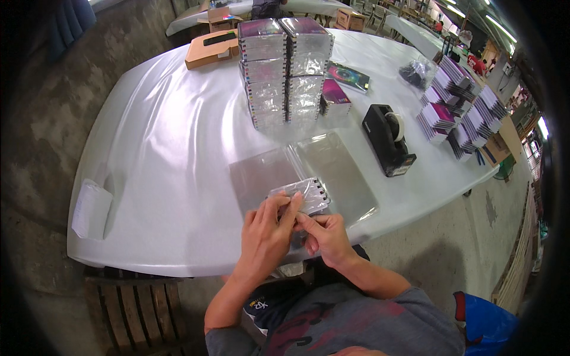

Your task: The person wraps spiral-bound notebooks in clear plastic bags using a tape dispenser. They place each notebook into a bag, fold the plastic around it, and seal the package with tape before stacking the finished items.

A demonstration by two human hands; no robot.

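A small spiral-bound notebook [313,194] in shiny clear plastic lies at the near side of the table, its black binding toward the right. My left hand [263,237] is closed over its left part, fingers pressed together on the plastic. At the notebook's near edge, my right hand [328,238] pinches the wrapping, thumb and fingertips close to the left fingers. Exactly what sits between those fingertips is partly hidden. Beneath the notebook are flat clear plastic bags [339,172], spread in two side-by-side piles. A black tape dispenser [380,139] with a roll of tape stands to their right.
Tall stacks of wrapped notebooks [261,71] stand beyond the bags. More notebooks [454,107] are piled at the far right, beside a dark plastic bundle [417,73]. An open cardboard box [205,54] sits at the back, and a white packet [91,210] at the left edge.
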